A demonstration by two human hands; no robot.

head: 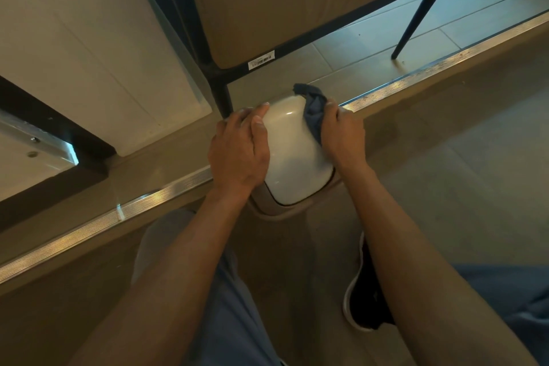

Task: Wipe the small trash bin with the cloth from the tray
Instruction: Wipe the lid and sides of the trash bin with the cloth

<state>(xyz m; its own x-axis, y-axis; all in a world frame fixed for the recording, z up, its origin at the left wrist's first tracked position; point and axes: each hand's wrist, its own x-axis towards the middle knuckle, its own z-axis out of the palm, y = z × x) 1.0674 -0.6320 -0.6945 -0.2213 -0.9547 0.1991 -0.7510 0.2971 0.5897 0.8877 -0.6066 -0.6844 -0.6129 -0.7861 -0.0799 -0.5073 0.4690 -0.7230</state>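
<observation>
Over on the left, pale cabinet panels [98,47] with a dark frame run down to a ribbed metal strip [98,224] that cuts across the floor [463,175], a tan, smooth surface on the near side and grey tiles beyond it. Moving in, the left hand [237,151] lies flat over the left side of the small trash bin [292,151], fingers [261,110] straight and pressed on its glossy white lid, gripping nothing. The bin sits on the floor right at the strip, just below a black-framed chair [267,9] with a tan seat and a barcode sticker. On the bin's right edge, the right hand [341,137] has its fingers curled round a bunched dark blue cloth [313,110], pushed against the lid. Lower right, a dark shoe [362,300] with a white sole rests on the floor, and a black chair leg [416,15] lands on the tiles further right.
</observation>
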